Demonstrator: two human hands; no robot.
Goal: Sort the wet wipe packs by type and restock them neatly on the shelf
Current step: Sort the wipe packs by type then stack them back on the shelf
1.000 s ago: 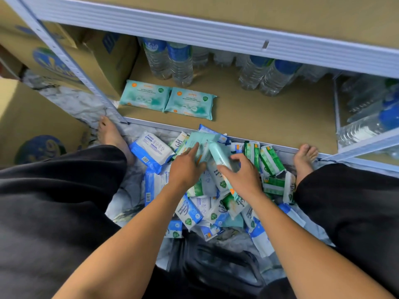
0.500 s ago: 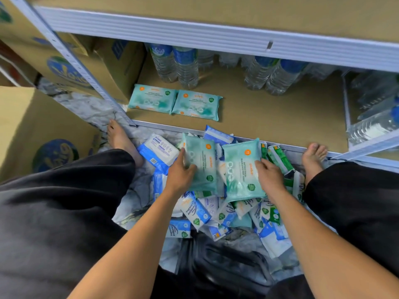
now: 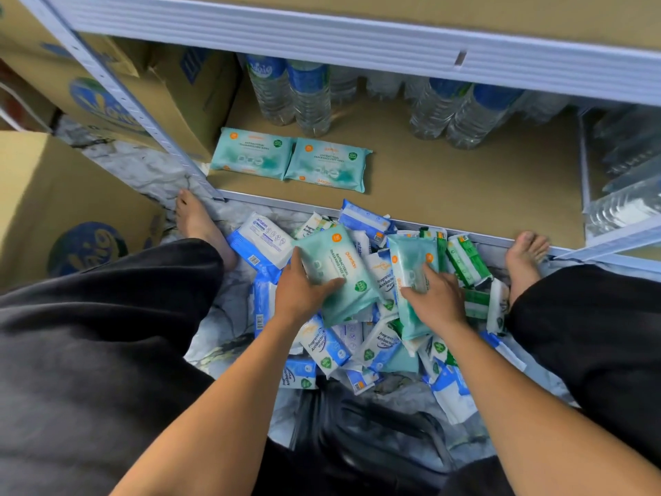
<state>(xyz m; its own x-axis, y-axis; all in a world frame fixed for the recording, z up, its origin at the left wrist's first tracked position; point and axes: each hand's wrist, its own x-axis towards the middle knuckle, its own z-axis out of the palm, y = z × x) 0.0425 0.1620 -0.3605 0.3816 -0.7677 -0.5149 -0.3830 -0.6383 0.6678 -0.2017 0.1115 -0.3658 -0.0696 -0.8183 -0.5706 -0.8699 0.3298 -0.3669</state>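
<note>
Shelf-front heap (image 3: 322, 347); left hand (image 3: 304, 291) around teal pack (image 3: 336, 270), fingers hidden beneath; right hand (image 3: 432, 298) around second pack (image 3: 411, 259).

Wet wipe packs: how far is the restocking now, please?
Done: two teal packs lie side by side on the shelf. In hand: the left grip holds a teal pack, the right grip a second teal pack. Left: the mixed pile of blue and green packs on the floor.

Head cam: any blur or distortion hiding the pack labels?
Head view: left teal pack, in the left hand, reads legibly; right teal pack, in the right hand, is motion-smeared; wide lens bows the shelf rail; water bottles sit shaded.
</note>
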